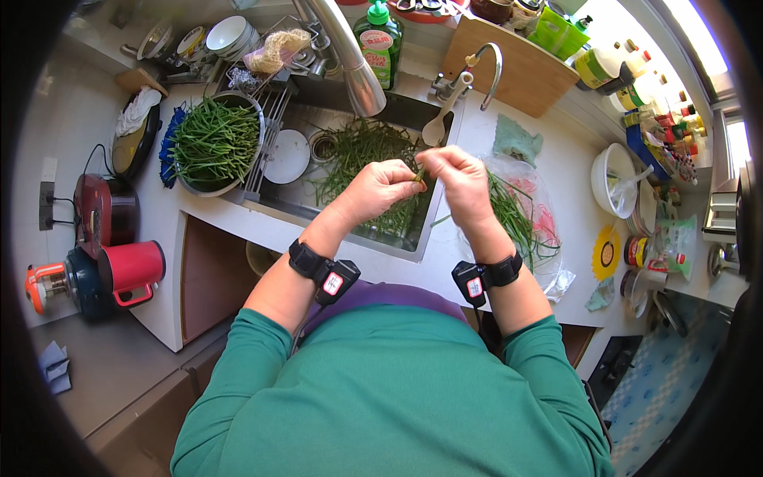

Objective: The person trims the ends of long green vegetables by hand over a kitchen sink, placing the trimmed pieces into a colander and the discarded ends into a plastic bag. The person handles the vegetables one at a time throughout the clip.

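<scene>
My left hand (pixel 386 186) is over the steel sink, its thumb and fingers pinching a small green stalk (pixel 419 177). Close beside it, my right hand (pixel 458 177) is above the sink's right rim with fingertips drawn together; whether they grip the stalk is too small to tell. Below, loose green chive-like leaves (pixel 369 149) lie across the sink (pixel 286 206). To the left, a metal bowl (pixel 260 128) is heaped with green stalks (pixel 217 140). More long green leaves (pixel 515 208) rest on a clear plastic bag (pixel 545 238), right of my right hand.
A large faucet (pixel 363 89) reaches over the sink, and a thin curved tap (pixel 495 65) stands behind it. A white spoon (pixel 438 125) leans at the back right rim. A white plate (pixel 287 156) is in the sink's left part. The red pitcher (pixel 128 268) stands far left.
</scene>
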The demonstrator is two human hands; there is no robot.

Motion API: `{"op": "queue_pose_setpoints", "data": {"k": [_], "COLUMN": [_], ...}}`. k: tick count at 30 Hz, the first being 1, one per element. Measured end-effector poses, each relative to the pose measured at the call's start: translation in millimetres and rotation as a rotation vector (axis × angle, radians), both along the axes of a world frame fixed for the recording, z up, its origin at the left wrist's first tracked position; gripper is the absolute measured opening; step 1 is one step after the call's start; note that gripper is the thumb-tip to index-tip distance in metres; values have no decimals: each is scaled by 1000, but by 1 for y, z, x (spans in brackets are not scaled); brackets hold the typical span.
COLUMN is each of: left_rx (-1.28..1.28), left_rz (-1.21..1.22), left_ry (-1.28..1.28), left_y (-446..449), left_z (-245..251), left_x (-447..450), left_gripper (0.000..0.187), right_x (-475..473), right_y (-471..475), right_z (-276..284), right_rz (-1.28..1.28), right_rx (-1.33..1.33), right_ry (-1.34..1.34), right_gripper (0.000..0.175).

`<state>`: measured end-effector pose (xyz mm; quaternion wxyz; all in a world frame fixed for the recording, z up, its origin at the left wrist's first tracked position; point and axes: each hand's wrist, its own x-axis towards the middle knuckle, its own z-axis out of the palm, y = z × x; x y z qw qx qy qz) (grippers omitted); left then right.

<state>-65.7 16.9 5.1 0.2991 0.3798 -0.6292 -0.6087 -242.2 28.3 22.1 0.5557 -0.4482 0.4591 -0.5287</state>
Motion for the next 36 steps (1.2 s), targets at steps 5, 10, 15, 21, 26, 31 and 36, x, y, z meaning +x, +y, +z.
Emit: {"op": "queue_pose_setpoints", "data": {"k": [5, 10, 15, 21, 26, 31, 36], "left_rx": [357, 611, 675, 685, 666, 640, 585], "left_rz": [163, 429, 508, 543, 534, 511, 536], "left_ry": [38, 407, 537, 577, 557, 499, 558], "left_y": [-1, -10, -13, -16, -17, -17, -16], "left_z": [4, -2, -8, -13, -12, -13, -13], "left_x": [7, 18, 17, 16, 9, 1, -4], "left_gripper": [17, 19, 18, 18, 18, 18, 20], "right_x": [-16, -12, -3, -6, -7, -4, -6], "right_y": [-22, -4, 8, 6, 3, -1, -5], "right_z": [9, -23, -39, -38, -32, -39, -55], "right_rz": [-111, 260, 461, 497, 490, 432, 443], "right_rx": [18, 308, 574, 622, 635, 613, 534], "right_ry": [-140, 60, -200, -181, -175, -177, 130], "right_gripper": [16, 30, 35, 25, 17, 14, 11]}}
